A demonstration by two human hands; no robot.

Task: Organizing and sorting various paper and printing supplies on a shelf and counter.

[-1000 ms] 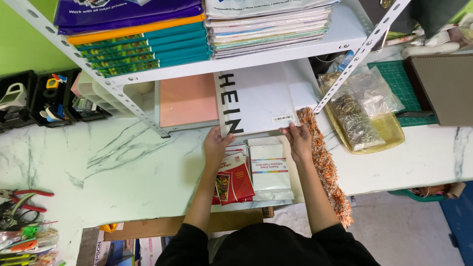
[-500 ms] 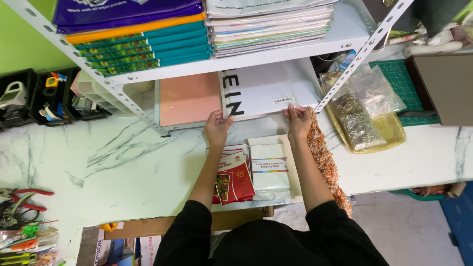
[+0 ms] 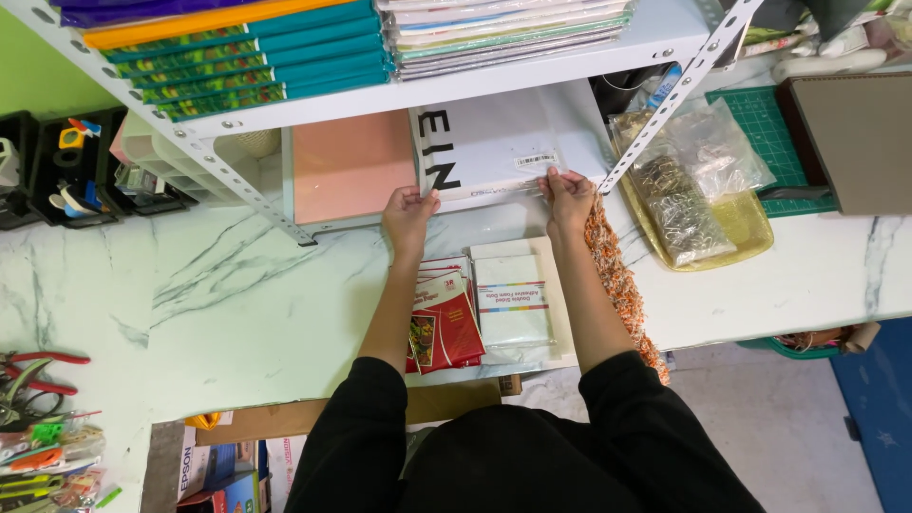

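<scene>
Head view: red and white paper packs lie on the marble worktop between the forearms. Beyond them, the left hand and right hand each pinch the near edge of a white package lying under the shelf, beside a pink board.

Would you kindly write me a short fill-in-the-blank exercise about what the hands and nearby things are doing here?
1. Both hands, left hand and right hand, grip the near edge of a ____ package.
2. Left of the package lies a ____ board.
3. The package sits under the ____.
4. The tray right of the right hand is ____.

Missing words: white; pink; shelf; yellow
</scene>
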